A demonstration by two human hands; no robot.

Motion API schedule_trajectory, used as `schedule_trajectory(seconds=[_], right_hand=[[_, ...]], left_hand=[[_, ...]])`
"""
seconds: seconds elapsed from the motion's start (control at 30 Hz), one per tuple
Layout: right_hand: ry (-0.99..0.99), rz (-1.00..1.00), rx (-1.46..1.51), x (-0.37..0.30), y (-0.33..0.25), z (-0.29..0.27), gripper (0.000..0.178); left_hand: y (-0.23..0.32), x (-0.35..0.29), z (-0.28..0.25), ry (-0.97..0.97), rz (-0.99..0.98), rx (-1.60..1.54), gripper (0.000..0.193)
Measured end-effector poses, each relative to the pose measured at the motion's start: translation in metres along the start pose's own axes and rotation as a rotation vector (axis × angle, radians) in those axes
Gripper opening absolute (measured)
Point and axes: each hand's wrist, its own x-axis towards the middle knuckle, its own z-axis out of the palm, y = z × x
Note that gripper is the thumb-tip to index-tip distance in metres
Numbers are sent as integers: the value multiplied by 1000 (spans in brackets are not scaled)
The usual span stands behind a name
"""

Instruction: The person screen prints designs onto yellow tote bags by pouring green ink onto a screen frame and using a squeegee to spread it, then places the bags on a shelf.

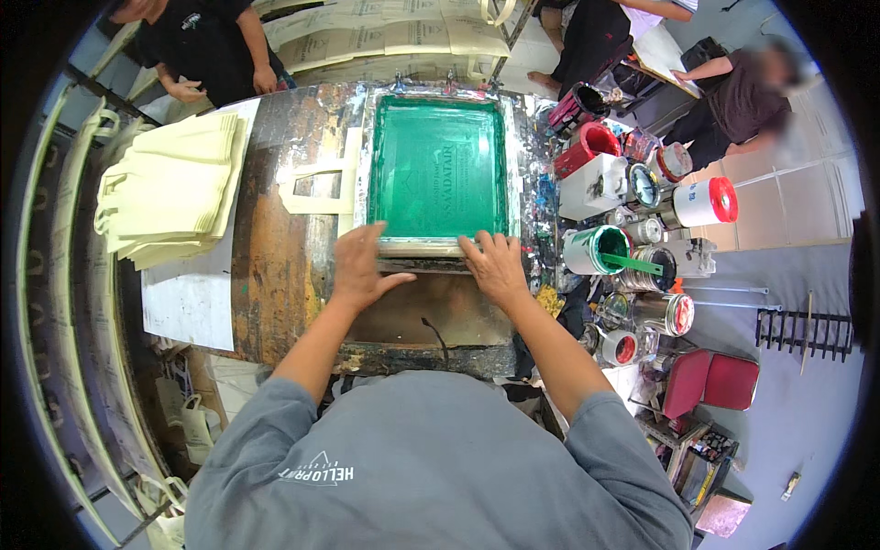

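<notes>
Green screen (440, 170), one, its near edge under the bent fingers of my right hand (496, 266); grip or mere rest, cannot tell. Left hand (356, 270): fingers open, thumb out, blurred at the near-left corner. Risk, judged: uneven lifting could drag the one cream bag (316, 205) partly underneath, smearing ink. Leftward, one bag stack (170, 174); rightward, one green tub (579, 254).

"What's off to the right?"
"A red tub (573, 158), open at the top, and near it a white container (694, 204) with a red lid (723, 199)."
"And lower down?"
"A red chair (731, 380), with a cluttered shelf (672, 431) just beside it."
"Anyone about?"
"One person in a black top (206, 46) at upper left, another in dark clothes (750, 99) at upper right."
</notes>
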Motion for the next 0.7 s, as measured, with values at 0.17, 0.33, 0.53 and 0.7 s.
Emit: schedule_trajectory(seconds=[0.17,0.33,0.53,0.7], right_hand=[[95,52,-8,-4,-25,10,42],[23,90,132,1,-29,-3,41],[126,104,90,44,-30,-111,46],[557,64,-147,135,7,-174,46]], left_hand=[[-41,-43,14,-210,-413,150,115],[-43,-47,16,-72,-354,84,108],[-20,-7,-20,221,-498,-577,97],[10,105,-82,399,-486,-932,92]])
